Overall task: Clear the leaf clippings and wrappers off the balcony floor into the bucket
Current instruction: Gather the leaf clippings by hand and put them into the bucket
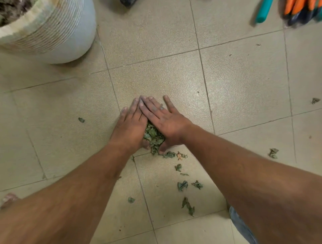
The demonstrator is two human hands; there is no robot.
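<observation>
Pressing a heap of green leaf clippings (154,137) between left hand (129,128) and right hand (165,120) on the beige tiled floor (244,78); fingers straight, tips overlapping, nothing pinched. Near the wrists, loose green leaf scraps (182,185) scattered. Upper left, well apart from the heap: white ribbed plastic bucket (57,34), holding dark brownish debris (10,10).

A teal handle (263,12) is seen at the upper right, with orange and dark blue handles (299,10) beside it in the corner (too blurred for the tools to be told). A dark object (128,2) is cut by the top edge. Blue denim (240,226) is shown at bottom right, bare toes (8,199) at lower left.
</observation>
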